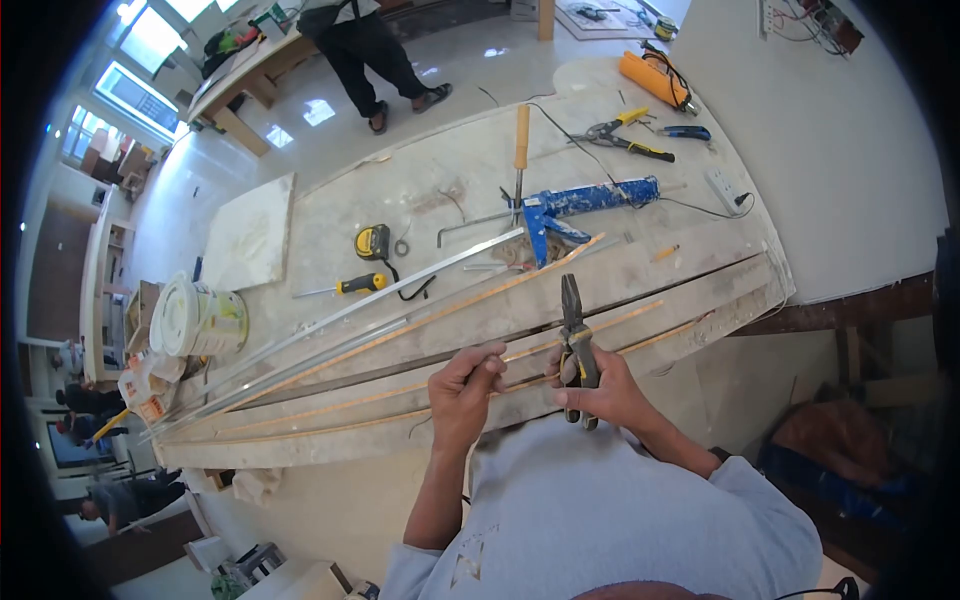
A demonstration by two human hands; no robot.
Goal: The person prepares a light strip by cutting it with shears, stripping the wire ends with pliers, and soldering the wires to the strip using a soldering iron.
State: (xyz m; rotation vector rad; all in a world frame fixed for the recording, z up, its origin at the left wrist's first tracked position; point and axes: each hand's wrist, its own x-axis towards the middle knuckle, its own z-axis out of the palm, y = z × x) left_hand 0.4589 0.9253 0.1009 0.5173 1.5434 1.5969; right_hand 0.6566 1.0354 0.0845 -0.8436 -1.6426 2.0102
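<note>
My right hand [617, 393] is closed around combination pliers [573, 318] with grey and yellow handles, jaws pointing away from me. Beside it, my left hand [464, 388] has its thumb and fingertips pinched together; whatever may be between them is too small to make out. Both hands are in front of my chest, over the near edge of the worktable [340, 235]. Thin orange-edged strips [350, 354] and silver metal strips [400, 277] run lengthwise across the boards beyond my hands. A blue caulking gun [590, 200] lies farther back.
A tape measure [372, 241], a screwdriver [360, 284] and a white bucket [200, 318] are on the left. Tin snips [625, 135], a utility knife [686, 132], an orange heat gun [655, 80] and a power strip [727, 192] lie at right. A person [365, 60] stands beyond the table.
</note>
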